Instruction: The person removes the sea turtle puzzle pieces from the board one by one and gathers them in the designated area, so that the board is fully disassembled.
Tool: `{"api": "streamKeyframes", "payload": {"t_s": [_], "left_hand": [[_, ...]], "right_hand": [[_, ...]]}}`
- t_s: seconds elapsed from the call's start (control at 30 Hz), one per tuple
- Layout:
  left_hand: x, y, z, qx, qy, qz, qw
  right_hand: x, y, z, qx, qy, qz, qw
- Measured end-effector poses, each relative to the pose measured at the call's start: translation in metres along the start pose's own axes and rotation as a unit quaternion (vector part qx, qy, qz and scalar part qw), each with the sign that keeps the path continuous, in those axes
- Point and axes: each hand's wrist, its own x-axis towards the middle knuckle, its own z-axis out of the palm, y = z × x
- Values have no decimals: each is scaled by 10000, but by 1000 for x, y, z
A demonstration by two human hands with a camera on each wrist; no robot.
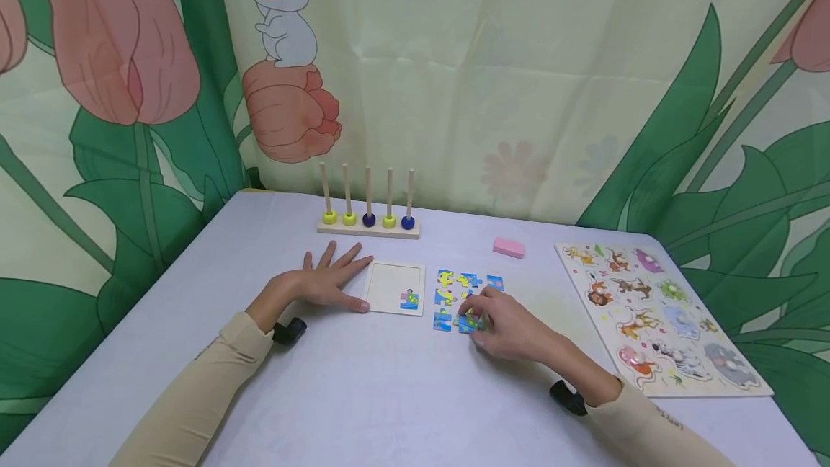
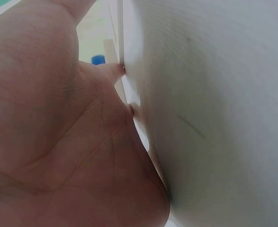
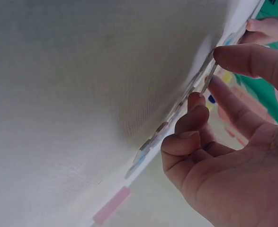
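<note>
My left hand (image 1: 324, 285) rests on the table with its fingers spread, index fingertip and thumb tip at the left edge of a small square puzzle tray (image 1: 387, 281). One jigsaw piece (image 1: 409, 301) with blue, green and pink print lies in that tray's lower right corner. To the right of the tray, my right hand (image 1: 512, 323) reaches over several loose jigsaw pieces (image 1: 444, 297) laid out in rows. Between its thumb and fingertips it pinches a thin puzzle piece (image 3: 210, 78), seen edge-on and tilted up in the right wrist view. The left wrist view shows mostly the palm.
Behind the tray stands a wooden peg rack (image 1: 369, 229) with yellow and dark blue beads on its pegs. A pink block (image 1: 509, 247) lies beyond the loose pieces. On the right is a large animal peg puzzle board (image 1: 609, 323). A printed curtain (image 1: 454, 92) hangs behind the table.
</note>
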Motion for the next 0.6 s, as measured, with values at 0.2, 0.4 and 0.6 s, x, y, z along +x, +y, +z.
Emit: {"api": "streamKeyframes", "payload": {"t_s": [0.2,0.4,0.6], "left_hand": [[-1,0,-1,-25,-1,6,10000],[1,0,2,-38,-28,-9,10000],[2,-1,2,-37,-28,9,10000]], "right_hand": [[1,0,1,-74,-52,69,9999],[1,0,1,-128,-137,154,9997],[0,0,-1,-107,-160,130,9997]]}}
